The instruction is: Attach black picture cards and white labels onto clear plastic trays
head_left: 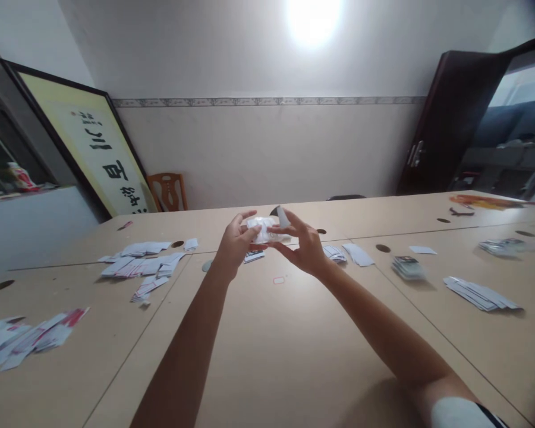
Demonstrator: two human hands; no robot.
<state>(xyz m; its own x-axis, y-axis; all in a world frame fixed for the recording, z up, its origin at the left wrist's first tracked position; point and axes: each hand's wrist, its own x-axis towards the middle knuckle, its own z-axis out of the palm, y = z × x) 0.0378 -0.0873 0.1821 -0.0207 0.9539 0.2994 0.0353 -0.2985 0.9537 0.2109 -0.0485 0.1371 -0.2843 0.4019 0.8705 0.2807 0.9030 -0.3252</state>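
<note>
Over the middle of the table, my left hand (236, 244) grips a clear, crinkled plastic packet (259, 226) with something whitish in it. My right hand (306, 246) is at the packet's right side, thumb and fingers bent around that end. A pale slip or flap (283, 217) stands up between its fingers; whether it belongs to the packet I cannot tell. Below the hands lies a small printed packet (254, 256). A red-outlined label (279, 280) is on the table nearer to me.
Folded white papers (136, 264) lie at left, more papers (31, 339) at front left. On the right are clear-wrapped packs (408, 268), a paper stack (481, 294) and an orange bundle (484, 202). The table (267, 356) has round cable holes. A chair (168, 191) stands behind.
</note>
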